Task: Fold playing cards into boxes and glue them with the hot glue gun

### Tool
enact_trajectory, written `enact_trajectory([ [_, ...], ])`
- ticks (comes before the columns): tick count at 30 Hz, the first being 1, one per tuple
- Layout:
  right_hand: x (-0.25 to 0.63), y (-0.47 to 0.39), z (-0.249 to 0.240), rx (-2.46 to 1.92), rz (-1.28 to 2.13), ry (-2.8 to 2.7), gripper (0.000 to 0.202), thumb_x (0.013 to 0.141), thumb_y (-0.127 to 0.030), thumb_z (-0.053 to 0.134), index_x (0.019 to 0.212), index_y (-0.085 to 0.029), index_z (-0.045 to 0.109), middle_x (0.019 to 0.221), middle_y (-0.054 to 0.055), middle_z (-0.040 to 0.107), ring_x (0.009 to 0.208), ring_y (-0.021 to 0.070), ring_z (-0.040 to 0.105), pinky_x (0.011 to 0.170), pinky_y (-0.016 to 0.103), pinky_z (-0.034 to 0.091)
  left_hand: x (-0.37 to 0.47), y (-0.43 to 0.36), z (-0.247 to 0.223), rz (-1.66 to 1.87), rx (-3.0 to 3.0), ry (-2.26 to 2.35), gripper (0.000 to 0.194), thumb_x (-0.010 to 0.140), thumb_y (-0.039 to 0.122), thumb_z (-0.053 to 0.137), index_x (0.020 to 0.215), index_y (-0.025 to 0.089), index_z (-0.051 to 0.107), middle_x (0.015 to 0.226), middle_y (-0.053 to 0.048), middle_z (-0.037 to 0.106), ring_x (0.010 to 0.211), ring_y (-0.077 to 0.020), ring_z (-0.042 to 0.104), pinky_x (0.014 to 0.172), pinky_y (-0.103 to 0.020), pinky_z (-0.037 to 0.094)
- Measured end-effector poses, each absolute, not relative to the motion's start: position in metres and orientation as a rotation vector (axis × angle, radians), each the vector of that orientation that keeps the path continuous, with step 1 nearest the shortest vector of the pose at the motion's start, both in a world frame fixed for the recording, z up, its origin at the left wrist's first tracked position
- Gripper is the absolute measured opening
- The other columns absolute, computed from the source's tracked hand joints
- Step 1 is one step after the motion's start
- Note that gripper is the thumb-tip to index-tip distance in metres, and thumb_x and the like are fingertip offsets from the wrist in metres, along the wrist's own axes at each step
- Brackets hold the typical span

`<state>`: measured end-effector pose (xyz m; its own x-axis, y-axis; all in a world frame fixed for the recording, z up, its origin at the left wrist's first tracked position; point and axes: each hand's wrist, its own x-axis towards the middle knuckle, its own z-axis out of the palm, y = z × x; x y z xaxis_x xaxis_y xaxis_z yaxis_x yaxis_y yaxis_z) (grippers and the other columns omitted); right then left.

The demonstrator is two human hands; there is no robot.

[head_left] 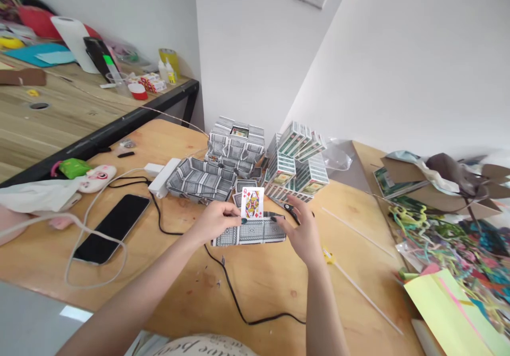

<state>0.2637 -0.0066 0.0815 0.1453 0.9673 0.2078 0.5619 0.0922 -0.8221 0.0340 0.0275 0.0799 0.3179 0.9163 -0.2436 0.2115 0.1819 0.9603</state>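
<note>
Operator: Which step am I on?

Inspector: Judged from how things lie, you are fitting the queen card (252,203) to the grey-patterned card piece (252,231). Both are at the centre of the frame — the card standing face-out at the piece's upper edge, the piece lying lengthwise beneath it.

Operator: State of my hands?

Inspector: Your left hand (217,221) is pinched at the card's lower left corner. Your right hand (299,228) is spread, thumb beside the piece's right end, fingers clear of the card. Whether that thumb bears on the piece cannot be told.

Operator: What does the next move call for?

Inspector: In my judgement, a steady piece and a square card: you would brace the right end while the left seats the lower edge. A crooked card could bend.

Operator: Anything near the work?

Inspector: Scissors (292,212) just right of centre, partly behind your right hand — mind them. An open patterned tray (201,181) sits left of upper centre; folded-card stacks (282,169) stand right of it.
</note>
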Motion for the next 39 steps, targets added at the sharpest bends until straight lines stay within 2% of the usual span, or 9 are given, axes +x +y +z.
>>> enact_trajectory([
  [5, 0.242, -0.035, 0.058, -1.599, 0.594, -0.949, 0.073, 0.078, -0.048, 0.058, 0.138, -0.020, 0.029, 0.144, 0.014, 0.036, 0.134, 0.0258, 0.032, 0.105, 0.045, 0.036, 0.047, 0.010, 0.082, 0.843, 0.871, 1.152, 0.012, 0.058, 0.024, 0.069, 0.067, 0.016, 0.067, 0.064, 0.000, 0.067, 0.060, -0.0145, 0.058, 0.058, -0.023, 0.040],
  [8, 0.217, -0.046, 0.052, -1.598, 0.721, -0.853, 0.081, 0.078, -0.049, 0.056, 0.144, -0.022, 0.018, 0.151, 0.010, 0.024, 0.139, 0.0251, 0.021, 0.110, 0.046, 0.028, 0.059, -0.009, 0.080, 0.895, 0.669, 1.119, 0.015, 0.058, 0.026, 0.070, 0.066, 0.015, 0.064, 0.062, -0.001, 0.067, 0.056, -0.0141, 0.057, 0.056, -0.024, 0.041],
  [13, 0.188, -0.045, 0.052, -1.502, 0.896, -0.836, 0.090, 0.076, -0.042, 0.060, 0.147, -0.025, 0.006, 0.153, 0.004, 0.019, 0.139, 0.0218, 0.024, 0.112, 0.041, 0.024, 0.071, -0.031, 0.072, 0.934, 0.637, 1.170, 0.018, 0.061, 0.028, 0.069, 0.071, 0.014, 0.063, 0.070, -0.004, 0.070, 0.065, -0.0181, 0.063, 0.060, -0.026, 0.045],
  [16, 0.180, -0.039, 0.049, -1.490, 1.003, -0.777, 0.096, 0.073, -0.039, 0.061, 0.147, -0.025, 0.002, 0.154, 0.003, 0.014, 0.140, 0.0203, 0.022, 0.114, 0.039, 0.021, 0.071, -0.032, 0.066, 0.952, 0.654, 1.141, 0.025, 0.063, 0.026, 0.068, 0.085, 0.014, 0.064, 0.081, -0.006, 0.071, 0.077, -0.0215, 0.065, 0.070, -0.029, 0.048],
  [21, 0.174, -0.032, 0.044, -1.402, 1.156, -0.723, 0.091, 0.072, -0.037, 0.059, 0.147, -0.022, 0.009, 0.147, 0.005, 0.034, 0.129, 0.0204, 0.042, 0.109, 0.037, 0.031, 0.070, -0.029, 0.058, 0.982, 0.675, 1.149, 0.033, 0.066, 0.023, 0.063, 0.097, 0.016, 0.063, 0.087, -0.004, 0.071, 0.085, -0.0215, 0.064, 0.076, -0.030, 0.048],
  [25, 0.176, -0.027, 0.044, -1.406, 1.172, -0.713, 0.087, 0.071, -0.035, 0.061, 0.145, -0.022, 0.017, 0.138, 0.007, 0.048, 0.122, 0.0223, 0.050, 0.103, 0.037, 0.040, 0.070, -0.030, 0.054, 0.930, 0.733, 1.192, 0.018, 0.068, 0.028, 0.061, 0.080, 0.015, 0.063, 0.073, -0.002, 0.067, 0.074, -0.0206, 0.063, 0.067, -0.029, 0.047],
  [29, 0.176, -0.023, 0.046, -1.406, 1.153, -0.700, 0.083, 0.070, -0.031, 0.061, 0.143, -0.022, 0.023, 0.131, 0.007, 0.054, 0.118, 0.0226, 0.053, 0.101, 0.037, 0.042, 0.070, -0.031, 0.051, 0.889, 0.806, 1.211, 0.017, 0.069, 0.031, 0.059, 0.073, 0.014, 0.061, 0.066, -0.001, 0.064, 0.070, -0.0200, 0.061, 0.064, -0.028, 0.045],
  [35, 0.171, -0.020, 0.053, -1.413, 1.131, -0.687, 0.081, 0.068, -0.027, 0.061, 0.141, -0.021, 0.026, 0.126, 0.007, 0.057, 0.115, 0.0227, 0.056, 0.099, 0.037, 0.043, 0.065, -0.029, 0.048, 0.859, 0.970, 1.156, 0.021, 0.074, 0.032, 0.055, 0.082, 0.015, 0.064, 0.077, -0.003, 0.067, 0.080, -0.0224, 0.061, 0.071, -0.030, 0.047],
  [39, 0.171, -0.020, 0.051, -1.423, 1.125, -0.688, 0.080, 0.069, -0.027, 0.059, 0.141, -0.021, 0.024, 0.124, 0.008, 0.058, 0.112, 0.0231, 0.057, 0.098, 0.038, 0.044, 0.061, -0.029, 0.060, 0.902, 1.107, 1.012, 0.028, 0.077, 0.026, 0.054, 0.101, 0.016, 0.065, 0.105, -0.006, 0.066, 0.102, -0.0236, 0.057, 0.089, -0.031, 0.044],
])
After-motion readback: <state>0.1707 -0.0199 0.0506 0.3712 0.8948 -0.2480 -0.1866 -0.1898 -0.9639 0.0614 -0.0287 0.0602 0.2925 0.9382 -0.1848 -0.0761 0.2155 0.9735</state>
